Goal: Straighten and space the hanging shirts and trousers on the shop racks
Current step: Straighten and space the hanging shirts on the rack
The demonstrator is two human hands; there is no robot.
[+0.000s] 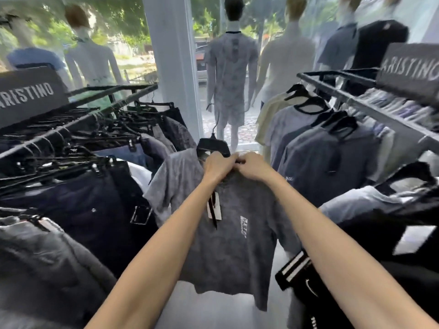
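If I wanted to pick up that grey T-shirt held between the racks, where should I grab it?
Probably the black hanger at the neck of the grey T-shirt, reached from above. The cloth hangs limp below it, so the stiff hanger bears the whole shirt. The left hand and right hand both grip there, at the collar.

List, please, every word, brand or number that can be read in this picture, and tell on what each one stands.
"ARISTINO": left sign; first letter partly cut off.
"ARISTINO": right sign; last letter partly cut off.
Chest print on the grey T-shirt: too blurred to read.
Tag on it: nothing legible.
Small print on the blue shirt: too small to read.
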